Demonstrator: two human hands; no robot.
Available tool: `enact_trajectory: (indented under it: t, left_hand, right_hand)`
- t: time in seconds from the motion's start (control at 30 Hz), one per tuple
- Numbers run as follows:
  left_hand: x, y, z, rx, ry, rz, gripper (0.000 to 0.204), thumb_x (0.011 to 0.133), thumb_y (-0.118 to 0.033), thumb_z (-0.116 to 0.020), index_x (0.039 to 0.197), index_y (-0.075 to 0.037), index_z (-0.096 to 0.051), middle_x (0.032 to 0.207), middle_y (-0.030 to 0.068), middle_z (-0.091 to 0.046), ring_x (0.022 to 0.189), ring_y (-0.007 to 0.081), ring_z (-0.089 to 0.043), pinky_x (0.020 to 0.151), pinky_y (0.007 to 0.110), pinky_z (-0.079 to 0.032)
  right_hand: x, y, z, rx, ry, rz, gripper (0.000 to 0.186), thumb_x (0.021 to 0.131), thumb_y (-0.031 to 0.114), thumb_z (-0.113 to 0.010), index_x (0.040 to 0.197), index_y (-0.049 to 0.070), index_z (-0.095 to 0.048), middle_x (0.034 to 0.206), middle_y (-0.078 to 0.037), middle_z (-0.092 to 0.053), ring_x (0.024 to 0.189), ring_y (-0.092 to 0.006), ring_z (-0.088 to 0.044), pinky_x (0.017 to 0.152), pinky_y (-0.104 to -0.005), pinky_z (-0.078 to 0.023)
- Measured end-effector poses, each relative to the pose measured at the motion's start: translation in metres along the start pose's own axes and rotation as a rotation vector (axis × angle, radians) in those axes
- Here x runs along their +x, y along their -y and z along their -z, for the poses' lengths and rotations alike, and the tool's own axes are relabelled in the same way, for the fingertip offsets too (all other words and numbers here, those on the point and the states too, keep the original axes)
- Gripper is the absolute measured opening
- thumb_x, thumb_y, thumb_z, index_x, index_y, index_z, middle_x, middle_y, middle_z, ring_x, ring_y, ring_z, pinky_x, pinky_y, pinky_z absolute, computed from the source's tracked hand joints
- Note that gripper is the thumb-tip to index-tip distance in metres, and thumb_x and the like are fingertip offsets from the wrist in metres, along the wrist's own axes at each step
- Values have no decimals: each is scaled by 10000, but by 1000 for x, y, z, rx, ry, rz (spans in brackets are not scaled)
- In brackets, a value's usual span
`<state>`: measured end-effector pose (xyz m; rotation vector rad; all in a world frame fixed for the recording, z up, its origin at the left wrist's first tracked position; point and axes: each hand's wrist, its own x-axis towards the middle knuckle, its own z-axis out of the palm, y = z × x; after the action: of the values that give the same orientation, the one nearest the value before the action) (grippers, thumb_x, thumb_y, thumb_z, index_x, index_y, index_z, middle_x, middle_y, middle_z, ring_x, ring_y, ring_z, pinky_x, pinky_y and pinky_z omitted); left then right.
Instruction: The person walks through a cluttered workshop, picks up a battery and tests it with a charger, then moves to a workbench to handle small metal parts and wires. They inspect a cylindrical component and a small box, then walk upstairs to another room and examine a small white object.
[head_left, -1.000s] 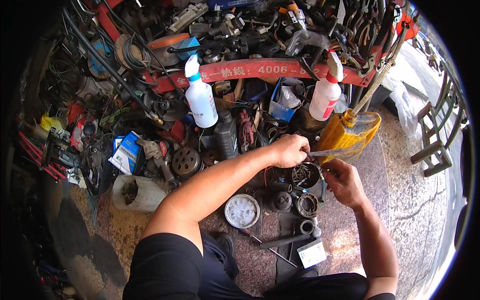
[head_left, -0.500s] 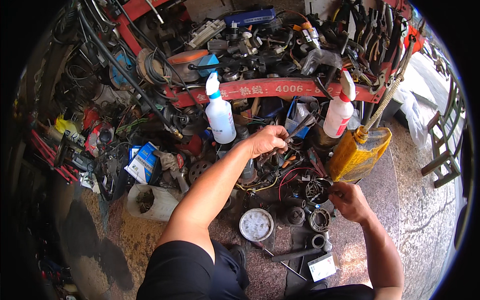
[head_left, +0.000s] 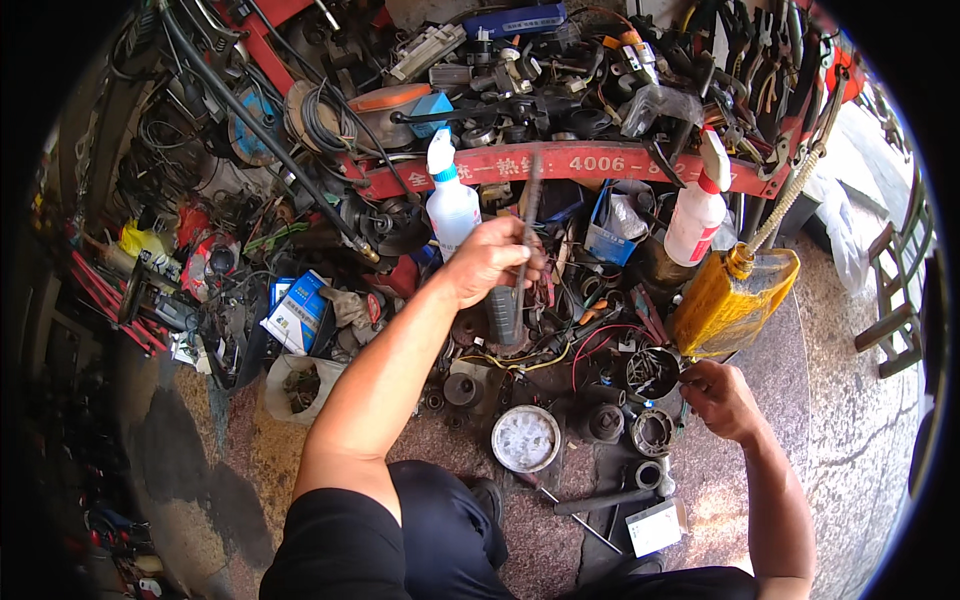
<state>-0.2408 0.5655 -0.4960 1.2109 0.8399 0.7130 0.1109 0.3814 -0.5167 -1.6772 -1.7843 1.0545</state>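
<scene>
My left hand [head_left: 497,262] is closed round a long, thin, dark metal tool [head_left: 532,190]. It stands nearly upright, its lower end in front of a dark ribbed cylinder [head_left: 502,312]; its exact kind is not clear. Farther right, my right hand [head_left: 722,400] is closed with thumb and fingertips pinched together. What it holds, if anything, is too small to name. Those fingertips are beside a round dark container [head_left: 651,372] of small metal pieces. Just below it lies a round metal ring part [head_left: 652,431].
Spray bottles, one blue-collared [head_left: 452,205] and one red-collared [head_left: 697,212], stand before a red metal beam [head_left: 560,165]. A yellow jug [head_left: 738,305] is right of them. Nearer me are a round white-topped tin [head_left: 525,439], a hammer [head_left: 605,502] and a small white box [head_left: 655,528].
My left hand has moved left and slightly down, and the dark tool has swung from slanting right to nearly upright. My right hand stays beside the round container. The whole view has shifted slightly.
</scene>
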Motion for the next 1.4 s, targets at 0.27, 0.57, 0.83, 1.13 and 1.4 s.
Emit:
enact_trajectory:
  t: [0.27, 0.57, 0.83, 1.13, 1.4]
  left_hand:
    - [-83, -3, 88, -6, -811, -382, 125, 916, -61, -556, 1041, -74, -557, 921, 82, -657, 776, 169, -647, 706, 313, -546]
    - [-72, 5, 127, 118, -1132, -579, 149, 930, 7, -530, 1077, -7, -518, 916, 111, -646, 723, 143, -626, 619, 263, -507]
    - [-60, 2, 132, 94, -1181, -544, 170, 925, 7, -532, 1092, 5, -503, 936, 128, -642, 706, 157, -621, 611, 278, -516]
    - [-48, -3, 140, 167, -1177, -483, 218, 923, -1, -537, 1135, 33, -502, 955, 131, -656, 708, 152, -628, 625, 266, -505]
    - [-38, 7, 147, 373, -1258, -489, 282, 858, 49, -589, 1126, 38, -502, 848, 120, -672, 670, 151, -642, 630, 258, -503]
  right_hand:
    - [3, -2, -3, -24, 50, -12, 191, 803, 134, -668, 935, -4, -673, 736, -149, -663, 691, -206, -660, 641, -330, -519]
    - [7, -12, -9, -102, 93, -35, 203, 803, 149, -677, 937, -4, -665, 743, -186, -671, 699, -275, -687, 636, -358, -529]
    - [9, -15, -14, -104, 108, -11, 217, 806, 138, -654, 960, -16, -665, 731, -135, -659, 656, -193, -642, 604, -328, -506]
    - [8, -9, -14, -130, 133, -49, 228, 814, 179, -668, 958, 4, -676, 803, -210, -681, 772, -318, -694, 684, -385, -539]
    - [7, -22, -15, -137, 123, -17, 236, 818, 141, -658, 988, -23, -662, 789, -157, -694, 706, -217, -679, 651, -330, -534]
